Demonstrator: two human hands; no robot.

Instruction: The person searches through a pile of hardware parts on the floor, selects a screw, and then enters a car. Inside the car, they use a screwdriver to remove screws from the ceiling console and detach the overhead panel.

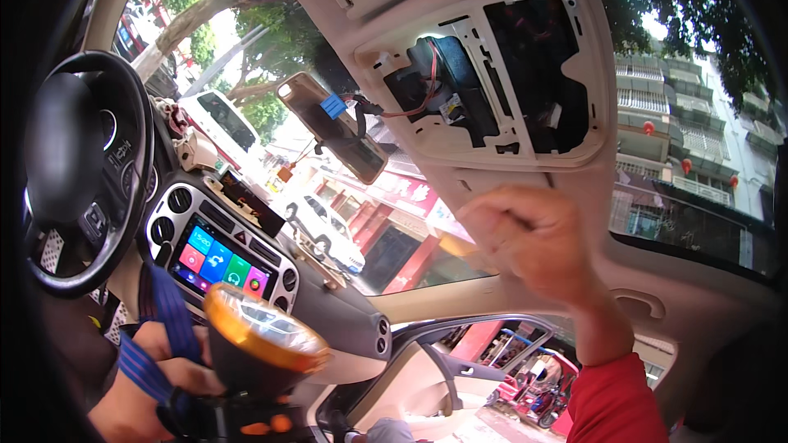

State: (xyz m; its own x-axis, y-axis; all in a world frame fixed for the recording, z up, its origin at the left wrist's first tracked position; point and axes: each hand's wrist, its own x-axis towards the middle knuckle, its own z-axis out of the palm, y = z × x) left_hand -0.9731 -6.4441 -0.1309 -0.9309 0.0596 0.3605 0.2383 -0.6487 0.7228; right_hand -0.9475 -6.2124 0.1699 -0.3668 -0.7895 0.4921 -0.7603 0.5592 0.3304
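Observation:
My left hand (176,361) is at the lower left, its fingers closed round a headlamp. The headlamp (267,336) has a black body, an orange rim and a clear lens; its blue striped strap (160,312) loops over the hand. Raised at the right of centre, my right hand (533,238) has its fingers curled in, just below the roof lining. Whether it pinches anything small I cannot make out. Above it, the overhead console frame (603,57) is uncovered, showing dark cavities and loose wires (431,86). A rear-view mirror (332,123) with a blue sticker hangs beside the frame.
The steering wheel (144,156) stands at the left. A lit dashboard screen (217,258) sits above the headlamp, partly covered by it. A car door (410,377) is at the lower middle, with a grab handle (640,303) on the right. Beyond the windscreen are parked cars.

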